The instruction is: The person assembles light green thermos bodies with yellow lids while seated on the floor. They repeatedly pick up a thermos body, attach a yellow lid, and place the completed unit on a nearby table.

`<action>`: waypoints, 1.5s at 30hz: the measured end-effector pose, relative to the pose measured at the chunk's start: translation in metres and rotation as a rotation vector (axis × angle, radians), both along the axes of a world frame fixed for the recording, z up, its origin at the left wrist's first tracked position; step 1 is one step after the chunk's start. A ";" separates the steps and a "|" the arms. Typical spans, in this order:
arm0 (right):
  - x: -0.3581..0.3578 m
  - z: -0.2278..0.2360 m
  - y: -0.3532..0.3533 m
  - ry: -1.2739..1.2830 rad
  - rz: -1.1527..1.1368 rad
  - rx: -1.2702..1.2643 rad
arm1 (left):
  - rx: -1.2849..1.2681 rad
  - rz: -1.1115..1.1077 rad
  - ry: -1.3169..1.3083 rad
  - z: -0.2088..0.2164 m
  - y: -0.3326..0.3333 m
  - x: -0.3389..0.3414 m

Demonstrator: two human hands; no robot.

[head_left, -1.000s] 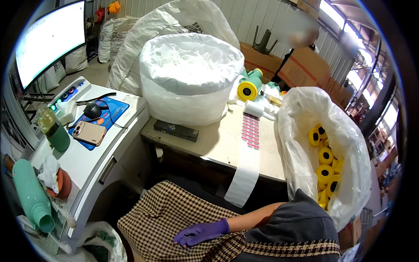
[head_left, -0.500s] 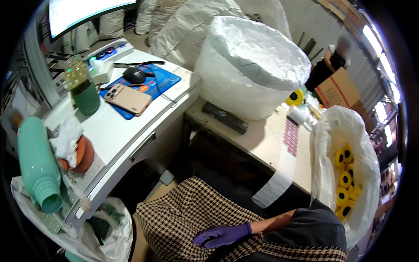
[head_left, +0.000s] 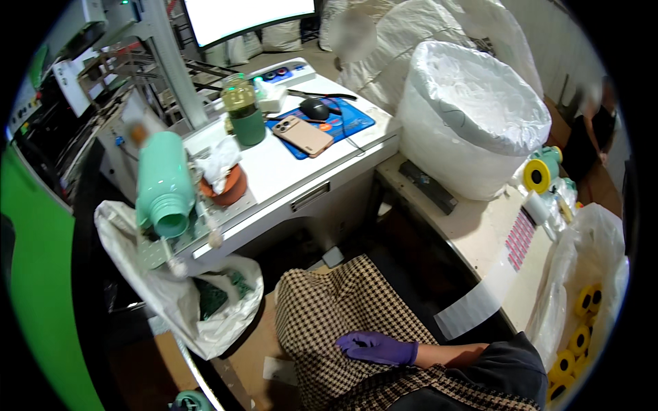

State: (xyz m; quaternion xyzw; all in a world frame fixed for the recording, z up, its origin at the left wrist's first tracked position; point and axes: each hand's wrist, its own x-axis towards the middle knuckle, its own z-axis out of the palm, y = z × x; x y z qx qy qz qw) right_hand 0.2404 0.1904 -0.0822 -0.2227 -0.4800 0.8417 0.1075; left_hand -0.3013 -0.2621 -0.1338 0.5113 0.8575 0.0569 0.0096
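Note:
My right hand (head_left: 377,347), in a purple glove, rests on the black-and-tan checked apron (head_left: 319,308) over my lap. Its fingers lie loosely apart on the cloth, with nothing visible in them. My left hand is out of view. To the left, a large pale-green plastic bottle (head_left: 164,179) lies with its open mouth toward me, at the edge of the white desk (head_left: 267,179). Beside it, a crumpled white cloth (head_left: 221,164) sits in an orange-brown round holder (head_left: 229,188).
On the desk are a phone (head_left: 303,135), a mouse (head_left: 314,109) and a drink bottle (head_left: 244,113). Below hangs a white sack (head_left: 147,284) with green scraps. Right are a lined white tub (head_left: 466,137), a pink-marked label strip (head_left: 480,301) and a bag (head_left: 572,253) of yellow-black parts. Another person (head_left: 598,130) stands beyond.
The view has swung left, so the desk and bottle appear farther right and a green panel shows at the left. My right hand stays resting on the apron.

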 end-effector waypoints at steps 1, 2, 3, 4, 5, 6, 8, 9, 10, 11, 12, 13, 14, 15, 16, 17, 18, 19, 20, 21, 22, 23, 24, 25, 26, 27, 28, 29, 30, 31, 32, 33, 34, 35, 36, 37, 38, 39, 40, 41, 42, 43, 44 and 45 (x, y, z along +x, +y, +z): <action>-0.003 -0.001 -0.001 0.003 0.002 0.002 | 0.119 0.216 -0.346 -0.001 0.017 0.032; -0.005 0.002 0.000 0.023 0.000 -0.011 | 0.297 0.254 -0.324 -0.007 0.024 0.053; -0.002 0.007 -0.001 0.026 -0.051 -0.023 | 0.451 0.351 -0.490 -0.011 0.048 0.056; -0.001 0.006 -0.002 0.032 -0.056 -0.009 | 0.625 0.472 -0.659 -0.017 0.063 0.067; -0.002 0.004 -0.003 0.041 -0.040 0.006 | 0.695 0.566 -0.425 -0.034 0.072 0.071; -0.005 0.003 -0.003 0.054 -0.008 0.017 | 0.756 0.670 -0.177 -0.063 0.079 0.071; -0.016 0.005 -0.005 0.048 0.069 0.036 | 0.819 0.858 0.357 -0.080 0.062 0.063; -0.016 0.008 -0.005 0.035 0.065 0.070 | 0.757 0.806 0.258 -0.079 0.068 0.056; -0.007 0.010 -0.006 0.012 0.038 0.095 | 0.683 0.732 0.146 -0.057 0.095 0.056; -0.001 0.009 -0.006 0.003 0.038 0.154 | 0.678 0.607 0.220 -0.028 0.107 0.060; 0.002 0.010 -0.007 0.037 0.042 0.140 | 0.682 0.488 0.296 0.001 0.118 0.064; 0.003 0.011 -0.009 0.073 0.031 0.129 | 0.690 0.355 0.367 0.031 0.132 0.066; 0.007 0.011 -0.012 0.103 0.002 0.116 | 0.613 0.284 0.258 0.065 0.147 0.074; 0.011 0.010 -0.012 0.104 -0.025 0.260 | 0.582 0.212 0.150 0.096 0.160 0.092; 0.016 0.017 -0.011 0.129 -0.046 0.528 | 0.547 0.116 0.034 0.124 0.181 0.113; 0.015 0.025 -0.010 0.140 -0.040 0.794 | 0.593 0.064 -0.083 0.143 0.189 0.142; 0.011 0.039 -0.015 0.255 -0.105 0.910 | 0.626 -0.018 -0.217 0.162 0.206 0.174; 0.006 0.052 -0.016 0.346 -0.183 1.045 | 0.494 -0.036 -0.281 0.198 0.228 0.215; -0.003 0.046 -0.025 0.519 -0.250 1.148 | 0.362 -0.056 -0.332 0.219 0.247 0.255; -0.013 0.051 -0.033 0.565 -0.284 1.262 | 0.511 -0.205 -0.197 0.206 0.261 0.281; -0.022 0.060 -0.040 0.604 -0.308 1.384 | 0.650 -0.344 -0.032 0.190 0.276 0.307; -0.031 0.061 -0.047 0.582 -0.221 1.428 | 0.718 -0.396 0.072 0.186 0.285 0.325; -0.034 0.064 -0.049 0.563 -0.128 1.463 | 0.724 -0.424 0.137 0.182 0.297 0.333; -0.030 0.073 -0.049 0.472 -0.159 1.477 | 0.718 -0.433 0.177 0.178 0.306 0.337; -0.027 0.083 -0.049 0.396 -0.180 1.488 | 0.706 -0.438 0.201 0.174 0.314 0.341; -0.024 0.088 -0.046 0.337 -0.193 1.502 | 0.696 -0.447 0.219 0.172 0.322 0.344; -0.023 0.087 -0.040 0.286 -0.217 1.508 | 0.693 -0.458 0.223 0.169 0.329 0.345; -0.027 0.084 -0.037 0.242 -0.247 1.508 | 0.683 -0.466 0.235 0.168 0.336 0.345; -0.029 0.081 -0.035 0.202 -0.273 1.506 | 0.677 -0.464 0.239 0.166 0.340 0.345; -0.026 0.076 -0.031 0.216 -0.325 1.593 | 0.671 -0.450 0.242 0.163 0.343 0.344; -0.028 0.073 -0.029 0.257 -0.343 1.577 | 0.654 -0.408 0.260 0.157 0.340 0.339; -0.027 0.072 -0.029 0.283 -0.375 1.561 | 0.633 -0.400 0.262 0.157 0.340 0.341; -0.023 0.071 -0.028 0.294 -0.415 1.549 | 0.610 -0.414 0.250 0.166 0.342 0.350; -0.021 0.070 -0.027 0.285 -0.427 1.552 | 0.580 -0.458 0.228 0.178 0.343 0.359; -0.023 0.068 -0.027 0.294 -0.427 1.549 | 0.545 -0.485 0.213 0.186 0.340 0.364; -0.027 0.065 -0.027 0.306 -0.422 1.543 | 0.542 -0.551 0.243 0.183 0.342 0.364; -0.034 0.056 -0.026 0.192 -0.300 1.523 | 0.538 -0.610 0.275 0.177 0.347 0.362; -0.044 0.041 -0.022 0.100 -0.154 1.505 | 0.536 -0.642 0.314 0.169 0.349 0.360; -0.049 0.038 -0.016 0.005 -0.018 1.498 | 0.543 -0.680 0.360 0.174 0.353 0.364; -0.049 0.033 -0.015 -0.023 -0.019 1.464 | 0.622 -0.731 0.330 0.180 0.353 0.373; -0.046 0.035 -0.017 -0.036 -0.018 1.441 | 0.723 -0.674 0.341 0.161 0.354 0.372; -0.038 0.037 -0.018 -0.058 -0.013 1.425 | 0.726 -0.661 0.330 0.164 0.352 0.374; -0.035 0.038 -0.015 -0.082 -0.011 1.409 | 0.729 -0.652 0.320 0.168 0.351 0.376; -0.035 0.031 -0.014 -0.027 -0.060 1.381 | 0.713 -0.657 0.322 0.168 0.352 0.378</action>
